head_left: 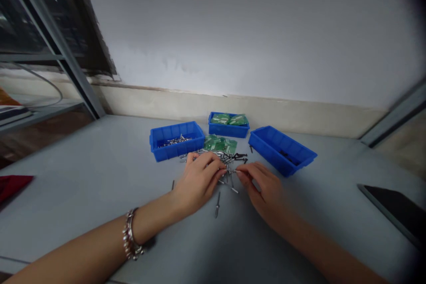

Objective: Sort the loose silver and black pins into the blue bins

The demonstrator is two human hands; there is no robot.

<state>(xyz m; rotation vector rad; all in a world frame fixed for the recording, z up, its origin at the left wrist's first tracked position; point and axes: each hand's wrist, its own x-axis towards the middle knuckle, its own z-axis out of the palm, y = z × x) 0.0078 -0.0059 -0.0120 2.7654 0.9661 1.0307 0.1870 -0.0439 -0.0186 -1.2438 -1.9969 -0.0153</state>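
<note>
My left hand point(199, 182), with bracelets at the wrist, is closed over the near side of a pile of silver rivets point(221, 156). Its thumb and fingertips pinch one end of a small silver rivet point(232, 171). At that rivet's other end, the thumb and index finger of my right hand point(261, 184) are pressed together. Black screws point(240, 156) lie at the pile's right side. A single rivet point(217, 205) rests on the table nearer to me. Behind the pile is a green packet point(220, 143).
A blue bin point(177, 141) with silver pieces stands left, another point(229, 130) with green packets behind, and a third point(281, 148) with dark pieces right. A dark flat device point(394, 208) lies far right, a red item point(13, 186) far left. A wall point(233, 44) closes the back.
</note>
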